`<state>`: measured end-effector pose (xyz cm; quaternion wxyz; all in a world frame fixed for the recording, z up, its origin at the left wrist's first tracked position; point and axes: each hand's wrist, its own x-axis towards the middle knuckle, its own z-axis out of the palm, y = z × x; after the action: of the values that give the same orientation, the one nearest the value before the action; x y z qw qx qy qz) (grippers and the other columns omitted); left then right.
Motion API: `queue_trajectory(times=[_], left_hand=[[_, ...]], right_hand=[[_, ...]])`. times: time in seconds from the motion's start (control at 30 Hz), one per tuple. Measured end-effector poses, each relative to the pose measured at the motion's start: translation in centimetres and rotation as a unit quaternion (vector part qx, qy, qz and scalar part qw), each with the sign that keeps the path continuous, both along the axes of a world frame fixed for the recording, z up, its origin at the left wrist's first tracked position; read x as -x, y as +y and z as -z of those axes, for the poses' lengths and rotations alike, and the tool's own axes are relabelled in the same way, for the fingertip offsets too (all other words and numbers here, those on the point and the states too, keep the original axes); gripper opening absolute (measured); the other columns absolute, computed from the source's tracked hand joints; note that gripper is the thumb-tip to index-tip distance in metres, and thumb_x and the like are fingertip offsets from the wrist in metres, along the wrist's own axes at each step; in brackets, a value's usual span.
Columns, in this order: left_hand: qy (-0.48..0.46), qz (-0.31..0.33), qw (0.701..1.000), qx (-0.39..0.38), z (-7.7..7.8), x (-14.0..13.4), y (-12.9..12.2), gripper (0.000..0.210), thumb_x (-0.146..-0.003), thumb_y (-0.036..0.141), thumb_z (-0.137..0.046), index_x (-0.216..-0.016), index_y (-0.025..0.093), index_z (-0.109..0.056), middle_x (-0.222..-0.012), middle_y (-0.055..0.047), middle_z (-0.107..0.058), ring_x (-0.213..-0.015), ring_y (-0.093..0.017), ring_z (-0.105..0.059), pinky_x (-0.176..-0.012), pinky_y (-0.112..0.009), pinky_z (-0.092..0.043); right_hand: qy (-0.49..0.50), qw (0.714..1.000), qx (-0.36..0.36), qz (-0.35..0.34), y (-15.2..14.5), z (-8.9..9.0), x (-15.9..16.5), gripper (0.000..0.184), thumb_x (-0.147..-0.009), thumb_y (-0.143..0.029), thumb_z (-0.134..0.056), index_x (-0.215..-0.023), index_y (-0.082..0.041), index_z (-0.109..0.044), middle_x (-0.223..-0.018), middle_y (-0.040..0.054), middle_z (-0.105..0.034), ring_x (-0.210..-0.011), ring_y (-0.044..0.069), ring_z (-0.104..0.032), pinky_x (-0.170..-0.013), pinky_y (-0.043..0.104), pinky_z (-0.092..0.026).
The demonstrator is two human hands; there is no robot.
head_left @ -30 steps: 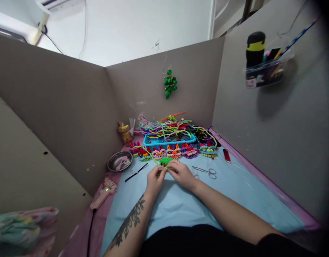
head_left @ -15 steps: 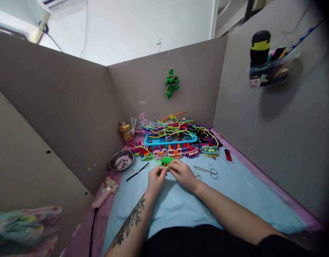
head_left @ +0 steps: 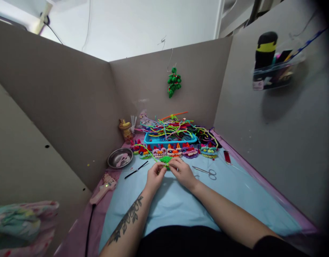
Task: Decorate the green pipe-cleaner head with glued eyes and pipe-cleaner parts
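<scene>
Between my two hands is a bright green pipe-cleaner figure [head_left: 166, 159], held low over the blue cloth. My left hand [head_left: 155, 175] pinches its near left side, thumb against fingers. From that hand a long yellow-green pipe cleaner [head_left: 149, 150] runs up and to the left. My right hand [head_left: 182, 173] grips the figure's right side, its fingertips almost meeting the left ones. The fingers cover much of the figure's front. Just beyond stands a row of colourful finished pipe-cleaner heads, among them an orange and cream one [head_left: 174, 151].
Scissors [head_left: 207, 172] lie to the right, near a red-handled tool [head_left: 227, 157]. A black pipe cleaner [head_left: 136, 170], metal bowl [head_left: 113, 161] and pink glue gun [head_left: 103, 191] are on the left. Behind, a blue tray [head_left: 150, 141] overflows with pipe cleaners. Grey panels [head_left: 143, 85] enclose the table.
My fingers have shifted slightly on the green figure, and the hands sit a little closer together around it. The camera view has moved slightly. Everything on the table stays in place.
</scene>
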<state>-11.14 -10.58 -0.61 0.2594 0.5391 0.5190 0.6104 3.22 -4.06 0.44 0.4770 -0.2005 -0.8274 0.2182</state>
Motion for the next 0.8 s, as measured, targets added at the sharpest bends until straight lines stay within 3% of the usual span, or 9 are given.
queue_trajectory(times=[0.33, 0.8], left_hand=[[0.048, -0.04, 0.998, 0.013, -0.71, 0.01, -0.35, 0.021, -0.079, 0.033, -0.056, -0.07, 0.015, -0.06, -0.066, -0.001, -0.058, -0.062, -0.012, -0.049, -0.06, -0.023, -0.038], [0.087, -0.045, 0.995, 0.006, -0.47, 0.38, -0.63, 0.019, -0.08, 0.034, -0.055, -0.078, 0.016, -0.062, -0.069, -0.001, -0.059, -0.06, -0.012, -0.049, -0.058, -0.022, -0.039]], right_hand=[[-0.008, 0.999, -0.003, -0.045, -0.02, 0.16, 0.3, 0.014, -0.084, -0.015, -0.051, -0.087, -0.021, -0.063, -0.092, 0.0056, -0.058, -0.083, 0.016, -0.059, -0.074, 0.028, -0.048], [0.005, 0.997, 0.049, -0.067, -0.17, -0.24, 0.57, 0.016, -0.086, -0.02, -0.049, -0.09, -0.021, -0.064, -0.089, 0.0055, -0.061, -0.085, 0.017, -0.058, -0.076, 0.031, -0.047]])
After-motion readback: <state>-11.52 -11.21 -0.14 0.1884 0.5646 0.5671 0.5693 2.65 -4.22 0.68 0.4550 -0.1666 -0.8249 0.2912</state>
